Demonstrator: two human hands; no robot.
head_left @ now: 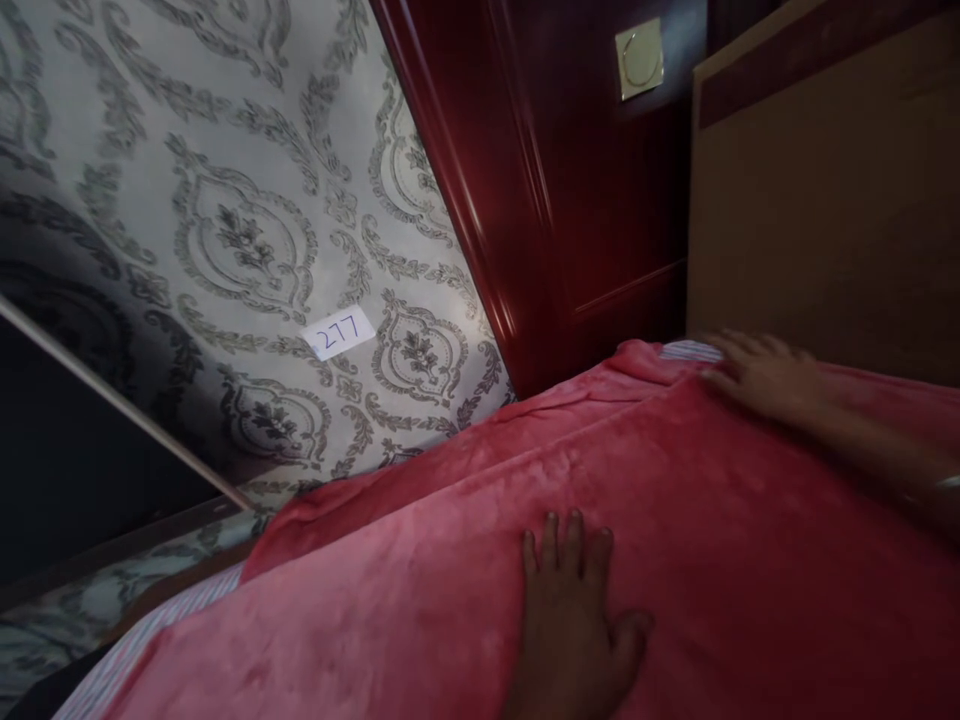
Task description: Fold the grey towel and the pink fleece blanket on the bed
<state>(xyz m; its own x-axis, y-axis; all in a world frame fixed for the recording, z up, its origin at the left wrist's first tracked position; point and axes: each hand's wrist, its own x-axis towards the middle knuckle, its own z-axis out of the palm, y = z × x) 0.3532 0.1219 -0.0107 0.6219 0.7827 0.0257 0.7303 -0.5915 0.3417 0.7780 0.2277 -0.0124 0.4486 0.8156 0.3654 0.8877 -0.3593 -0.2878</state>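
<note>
A red plush blanket (420,580) spreads over what looks like a bed, with a folded layer along its far side. My left hand (566,620) lies palm down on the blanket, fingers stretched forward and thumb out to the right. Farther off at the right, my right hand (765,375) reaches leftward across the blanket's far part, fingers extended and slightly blurred. Close to its fingertips a bit of striped cloth (690,350) shows from under the red fabric. More striped cloth (165,610) shows along the blanket's left edge.
A large cardboard box (825,220) stands behind the right hand. Beyond the blanket are a dark red wooden panel (600,180) with a square plate (640,58) and patterned wallpaper (247,240). A paper marked 277 (339,332) is on the wallpaper. Marbled flooring (82,610) shows lower left.
</note>
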